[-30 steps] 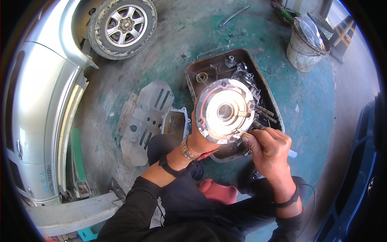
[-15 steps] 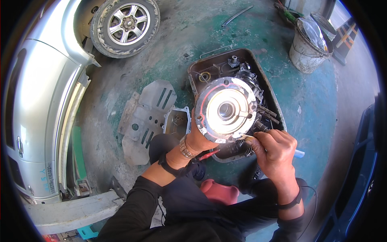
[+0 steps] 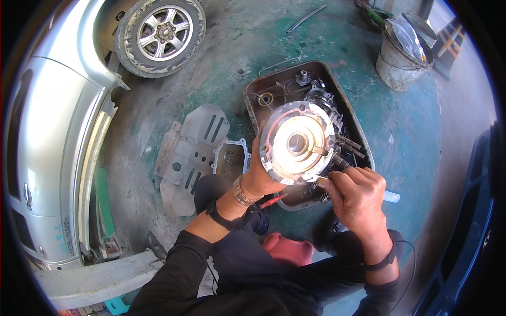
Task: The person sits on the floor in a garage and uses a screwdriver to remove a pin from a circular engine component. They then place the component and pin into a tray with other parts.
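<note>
My left hand is closed around the underside and near left edge of a round metal flanged housing, which has a bore in its middle. Bolt holes and patches of red sealant mark its rim; most of the left fingers are hidden beneath it. My right hand is closed in a pinch at the rim's near right edge. A small, thin, light piece shows at its fingertips, too small to name. Below the housing, a dark metal tray holds greasy gears and shafts.
A slotted metal plate and a rectangular pan lie to the left. A silver car and a wheel stand beyond them. A dirty bucket is at far right, a blue vehicle nearer. A red stool is below me.
The housing has turned slightly clockwise and tilted a little in my left hand. My right hand has shifted slightly left along with the rim, still pinched.
</note>
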{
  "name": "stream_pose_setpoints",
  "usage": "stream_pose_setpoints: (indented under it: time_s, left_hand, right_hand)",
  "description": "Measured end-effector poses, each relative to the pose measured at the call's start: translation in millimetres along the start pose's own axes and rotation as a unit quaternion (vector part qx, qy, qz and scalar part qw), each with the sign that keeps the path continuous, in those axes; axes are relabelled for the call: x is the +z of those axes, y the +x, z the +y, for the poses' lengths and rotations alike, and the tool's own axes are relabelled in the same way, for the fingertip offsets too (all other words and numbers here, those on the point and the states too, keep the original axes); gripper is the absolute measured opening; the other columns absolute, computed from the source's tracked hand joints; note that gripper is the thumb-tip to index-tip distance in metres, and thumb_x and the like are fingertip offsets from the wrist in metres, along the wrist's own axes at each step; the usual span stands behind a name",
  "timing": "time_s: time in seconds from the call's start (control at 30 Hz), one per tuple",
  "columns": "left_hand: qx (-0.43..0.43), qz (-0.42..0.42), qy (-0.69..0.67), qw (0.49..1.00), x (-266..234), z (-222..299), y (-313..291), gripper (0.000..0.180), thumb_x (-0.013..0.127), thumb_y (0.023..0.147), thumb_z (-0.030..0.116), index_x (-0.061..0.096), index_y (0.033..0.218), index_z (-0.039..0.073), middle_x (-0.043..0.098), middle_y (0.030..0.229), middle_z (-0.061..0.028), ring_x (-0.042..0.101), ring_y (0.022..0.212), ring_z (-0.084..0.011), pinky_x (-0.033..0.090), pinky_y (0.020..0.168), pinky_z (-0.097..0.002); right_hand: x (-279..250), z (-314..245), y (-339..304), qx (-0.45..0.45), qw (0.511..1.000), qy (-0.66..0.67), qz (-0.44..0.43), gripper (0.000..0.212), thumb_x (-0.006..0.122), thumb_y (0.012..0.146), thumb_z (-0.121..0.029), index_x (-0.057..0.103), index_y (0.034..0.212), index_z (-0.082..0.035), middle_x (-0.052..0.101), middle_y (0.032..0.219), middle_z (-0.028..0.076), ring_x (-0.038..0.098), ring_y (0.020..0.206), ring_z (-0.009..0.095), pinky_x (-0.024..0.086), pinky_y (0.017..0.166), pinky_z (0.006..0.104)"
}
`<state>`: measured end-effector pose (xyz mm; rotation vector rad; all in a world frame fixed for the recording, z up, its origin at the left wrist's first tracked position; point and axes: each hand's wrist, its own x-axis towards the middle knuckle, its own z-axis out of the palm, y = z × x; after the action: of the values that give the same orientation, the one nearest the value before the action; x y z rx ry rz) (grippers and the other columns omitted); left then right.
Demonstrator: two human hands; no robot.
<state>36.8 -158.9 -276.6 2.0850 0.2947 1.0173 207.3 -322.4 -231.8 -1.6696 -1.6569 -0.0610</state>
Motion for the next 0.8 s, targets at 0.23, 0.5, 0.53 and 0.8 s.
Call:
stream_pose_setpoints:
  time_s: [0.23,0.5,0.53,0.8]
  left_hand:
    - [0.06,-0.054,0.125,0.989,-6,5,3,0.084,0.088,0.081,0.017,0.042,0.149,0.0,0.053,0.144,-0.0163,0.056,0.131,-0.0271,0.049,0.109,-0.0399]
    - [0.005,-0.029,-0.001,1.0,2,7,6,0.085,0.088,0.08,0.018,0.043,0.149,-0.001,0.055,0.142,-0.016,0.056,0.13,-0.0265,0.047,0.11,-0.0404]
    - [0.005,-0.025,0.003,1.0,3,7,5,0.084,0.088,0.08,0.018,0.043,0.149,-0.001,0.055,0.142,-0.0161,0.056,0.13,-0.0265,0.047,0.11,-0.0404]
    - [0.058,-0.046,0.061,0.995,-3,9,7,0.087,0.089,0.079,0.024,0.043,0.149,-0.001,0.054,0.143,-0.0165,0.057,0.129,-0.029,0.046,0.111,-0.0415]
  right_hand:
    - [2,0,-1,-0.011,1.0,-0.01,0.001,0.023,0.086,0.078,-0.019,0.068,0.078,-0.005,0.057,0.062,0.007,0.057,0.054,0.028,0.043,0.051,0.0389]
    - [5,-3,1,-0.03,1.0,0.0,0.003,0.023,0.086,0.078,-0.018,0.067,0.077,-0.006,0.055,0.062,0.007,0.057,0.054,0.027,0.043,0.051,0.0383]
    - [6,-5,1,-0.039,0.999,0.0,0.009,0.025,0.086,0.078,-0.02,0.065,0.075,-0.007,0.054,0.061,0.005,0.057,0.054,0.026,0.043,0.051,0.0379]
    - [-1,5,3,0.0,0.999,-0.001,0.049,0.023,0.087,0.079,-0.021,0.069,0.078,-0.007,0.059,0.063,0.005,0.06,0.056,0.026,0.045,0.052,0.0371]
